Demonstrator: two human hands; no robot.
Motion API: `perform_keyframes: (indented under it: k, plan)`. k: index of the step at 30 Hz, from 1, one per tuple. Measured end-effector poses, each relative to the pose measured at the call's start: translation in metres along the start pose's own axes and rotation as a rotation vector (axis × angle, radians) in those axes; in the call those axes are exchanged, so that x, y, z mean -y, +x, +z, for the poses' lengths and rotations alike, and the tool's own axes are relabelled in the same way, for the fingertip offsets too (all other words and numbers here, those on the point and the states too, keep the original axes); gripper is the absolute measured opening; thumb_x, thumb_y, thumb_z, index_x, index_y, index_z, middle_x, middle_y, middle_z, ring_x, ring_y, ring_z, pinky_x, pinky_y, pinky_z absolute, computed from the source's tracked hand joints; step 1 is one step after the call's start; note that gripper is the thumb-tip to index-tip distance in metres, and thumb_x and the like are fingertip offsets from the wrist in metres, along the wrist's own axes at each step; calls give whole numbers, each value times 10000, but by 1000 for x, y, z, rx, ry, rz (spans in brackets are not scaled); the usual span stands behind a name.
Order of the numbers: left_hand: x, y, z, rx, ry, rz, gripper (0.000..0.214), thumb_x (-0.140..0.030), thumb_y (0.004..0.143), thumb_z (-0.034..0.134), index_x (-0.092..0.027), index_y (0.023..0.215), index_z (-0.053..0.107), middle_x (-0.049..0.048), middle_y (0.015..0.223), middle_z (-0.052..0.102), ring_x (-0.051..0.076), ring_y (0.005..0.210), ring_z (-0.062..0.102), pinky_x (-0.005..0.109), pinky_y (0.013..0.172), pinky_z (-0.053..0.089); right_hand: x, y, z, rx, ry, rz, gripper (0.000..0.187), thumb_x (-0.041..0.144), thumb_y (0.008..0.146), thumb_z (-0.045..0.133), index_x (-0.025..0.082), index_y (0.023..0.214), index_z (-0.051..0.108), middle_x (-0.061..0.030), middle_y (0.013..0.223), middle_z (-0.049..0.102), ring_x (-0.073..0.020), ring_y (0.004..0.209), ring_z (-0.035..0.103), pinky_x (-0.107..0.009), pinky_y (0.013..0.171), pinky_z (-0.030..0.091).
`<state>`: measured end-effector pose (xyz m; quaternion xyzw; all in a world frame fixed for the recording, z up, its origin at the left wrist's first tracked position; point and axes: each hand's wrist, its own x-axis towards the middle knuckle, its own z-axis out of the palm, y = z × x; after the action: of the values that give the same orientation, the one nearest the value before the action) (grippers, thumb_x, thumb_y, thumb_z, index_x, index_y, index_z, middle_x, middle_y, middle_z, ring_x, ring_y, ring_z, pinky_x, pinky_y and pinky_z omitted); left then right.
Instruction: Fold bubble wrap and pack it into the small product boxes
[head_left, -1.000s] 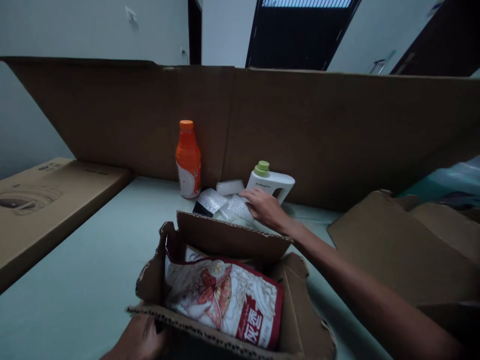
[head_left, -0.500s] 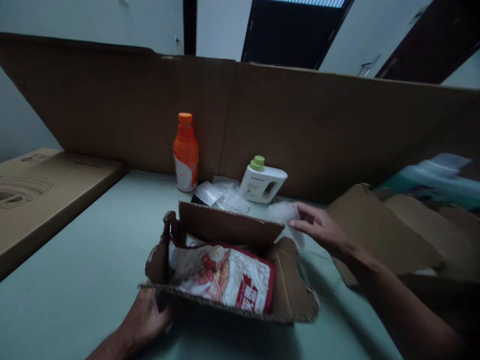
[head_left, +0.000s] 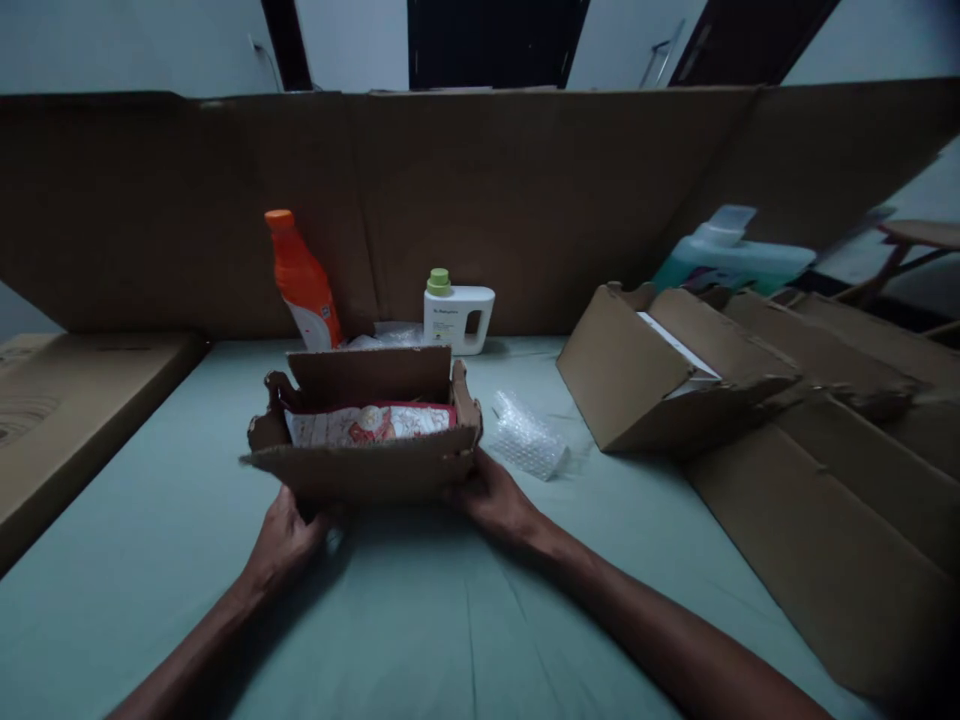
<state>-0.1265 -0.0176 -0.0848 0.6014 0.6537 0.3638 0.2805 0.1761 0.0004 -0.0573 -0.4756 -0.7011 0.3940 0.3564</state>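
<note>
An open, torn cardboard box [head_left: 367, 470] stands on the pale green surface in front of me. A red-and-white printed packet [head_left: 371, 424] lies inside it. My left hand [head_left: 289, 535] grips the box's near left corner. At the near right corner my right hand [head_left: 491, 495] is closed on the box too. A loose piece of bubble wrap [head_left: 527, 447] lies just right of the box, apart from my fingers.
An orange bottle [head_left: 301, 280] and a white jug with a green cap [head_left: 456, 314] stand behind the box against a tall cardboard wall [head_left: 525, 190]. More opened cardboard boxes [head_left: 660, 370] lie at the right, a flat carton [head_left: 67, 400] at the left.
My right hand left the bubble wrap by the white jug, dropped a piece to the right of the box, and came back to grip the box's near right corner. The view swung right.
</note>
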Motion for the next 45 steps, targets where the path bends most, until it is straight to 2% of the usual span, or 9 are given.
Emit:
perform_keyframes:
  k: [9,14,17,21,25,28,32,38,45]
  plan:
    - [1,-7,5,-1,-379,-79,730,-458,830,656,-287,1480,374,126,1484,539,290,1406,489,452,1132,441,-37,-15,-99,-79,-772,-77,760,-4,710,551,246,1427,566,-144,1581,431,-359,1475,354,-612,1153,308]
    - [18,-65,12,-48,-431,-132,782,-480,867,655,-298,1539,300,148,1573,439,296,1455,429,495,1191,369,-46,-12,-112,-297,-369,-36,240,197,842,597,208,1002,775,-131,1248,711,-329,1255,596,-577,1104,396]
    - [12,-95,13,-56,-243,-43,626,-465,871,645,-266,1439,472,144,1526,498,331,1425,464,535,1183,382,-25,-12,-114,-376,-261,-52,382,437,967,488,190,1110,740,-96,1098,752,-264,1038,691,-478,937,548]
    - [-44,-115,15,-101,-33,368,463,-336,902,610,-274,1358,561,117,1490,535,313,1386,510,498,1145,445,31,-40,-116,-309,15,-103,417,560,884,648,192,1036,770,-62,975,765,-205,857,698,-344,785,585]
    - [-129,-100,29,-113,-93,751,740,-305,862,689,-242,1521,356,164,1531,478,319,1442,432,526,1181,377,94,-71,-103,137,108,-175,332,498,887,689,196,965,803,-62,928,773,-192,816,704,-303,738,582]
    - [-161,-81,43,164,-220,731,490,-377,832,709,-176,1268,609,142,1264,675,322,1263,583,464,1091,448,120,-82,-88,338,137,-234,272,439,931,656,224,1001,806,-56,1009,785,-207,909,729,-322,817,587]
    - [-141,-69,51,671,-297,455,237,-371,844,609,-169,727,651,23,763,657,183,738,635,275,684,486,115,-87,-84,-33,391,-174,254,494,853,741,258,922,805,-31,831,783,-209,758,739,-339,718,617]
    - [-86,-67,0,638,-53,303,240,-396,795,616,-189,675,633,19,768,628,182,764,577,281,723,452,72,-88,-98,-665,653,-42,256,427,658,901,318,837,752,26,889,775,-181,814,730,-349,823,628]
    - [-40,-40,-63,611,62,3,373,-491,760,663,-178,960,700,25,776,688,202,709,639,303,667,508,-22,-84,-76,-471,256,282,492,545,699,800,198,1038,717,-110,1104,746,-295,1052,690,-509,1004,526]
